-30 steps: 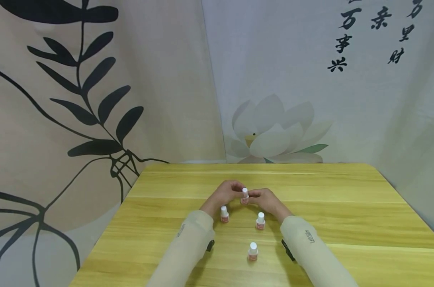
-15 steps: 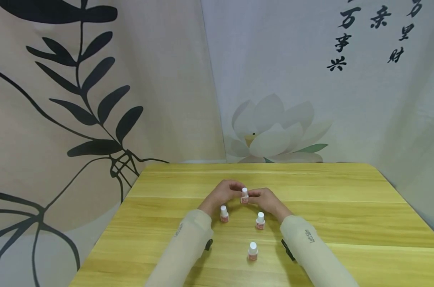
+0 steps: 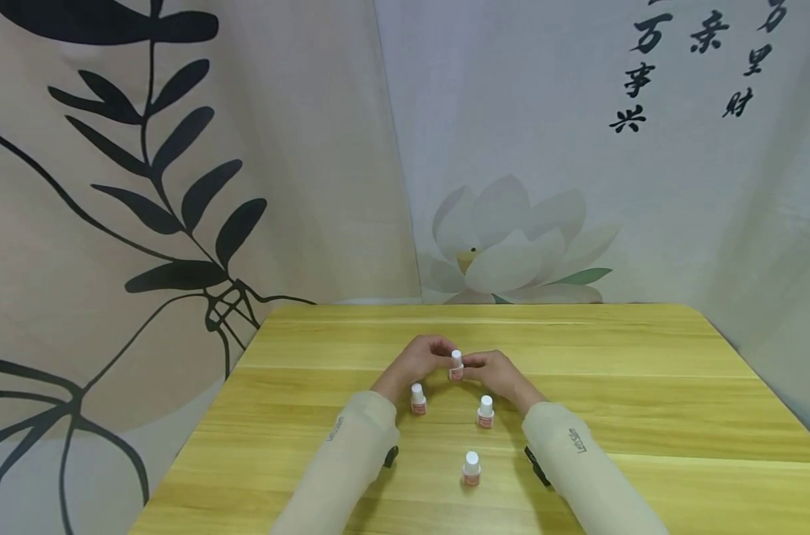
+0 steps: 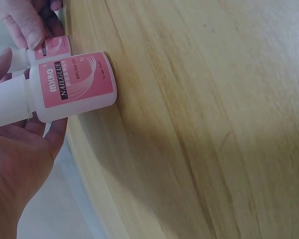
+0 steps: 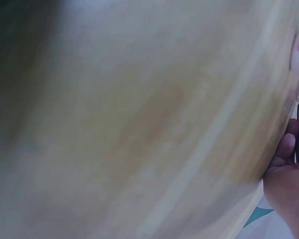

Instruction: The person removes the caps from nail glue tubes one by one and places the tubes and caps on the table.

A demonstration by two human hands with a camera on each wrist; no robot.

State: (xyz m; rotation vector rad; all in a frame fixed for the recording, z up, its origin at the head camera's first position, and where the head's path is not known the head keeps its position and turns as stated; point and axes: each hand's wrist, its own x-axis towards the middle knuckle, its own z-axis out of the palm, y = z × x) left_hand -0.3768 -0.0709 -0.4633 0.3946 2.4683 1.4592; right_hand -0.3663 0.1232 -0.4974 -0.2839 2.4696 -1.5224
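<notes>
At the far middle of the table, a small white nail glue bottle (image 3: pixel 456 369) with a pink label stands upright between both hands. My left hand (image 3: pixel 420 361) holds it from the left, thumb and fingers curled at its cap. From the right, my right hand (image 3: pixel 499 371) pinches the same bottle low, by the label in the left wrist view. A second nail glue bottle (image 4: pixel 77 84) stands just in front of my left hand and partly hides its fingers. In the right wrist view, my right hand (image 5: pixel 289 174) shows only at the edge, its fingertips cut off.
Two more nail glue bottles stand upright nearer the front: one bottle (image 3: pixel 485 412) beside my right wrist, another bottle (image 3: pixel 471 469) between the forearms. The wooden table (image 3: pixel 646 386) ends at a printed curtain (image 3: pixel 325 148) behind.
Both hands stay at the far bottle with barely any movement. The other bottles have not moved on the table.
</notes>
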